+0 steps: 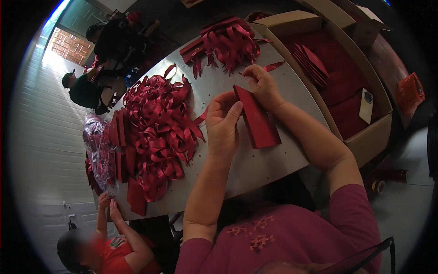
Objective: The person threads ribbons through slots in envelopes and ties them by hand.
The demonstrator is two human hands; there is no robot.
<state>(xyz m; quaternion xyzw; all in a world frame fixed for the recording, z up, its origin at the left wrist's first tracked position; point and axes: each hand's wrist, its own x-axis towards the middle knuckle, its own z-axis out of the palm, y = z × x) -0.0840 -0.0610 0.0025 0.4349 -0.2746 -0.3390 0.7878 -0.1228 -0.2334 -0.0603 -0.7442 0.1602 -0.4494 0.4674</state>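
My left hand (223, 119) is closed on a folded dark red card sleeve (258, 122), thumb on its front face and fingers behind. The sleeve is tilted above the metal table. At its upper end is my right hand (263, 86), with thumb and fingers pinched together; what lies between the fingertips is too small to make out. A red ribbon end (273, 66) shows just beyond the right hand, partly hidden by it. Another strip of red ribbon (200, 118) runs beside my left hand.
A large heap of red ribbons (157, 132) covers the table's left part. More ribboned sleeves (228, 43) are stacked at the far end. An open cardboard box (381, 119) on the right holds red sleeves (310, 64) and a phone (366, 106). A co-worker's hands (108, 203) touch a plastic bag (98, 146).
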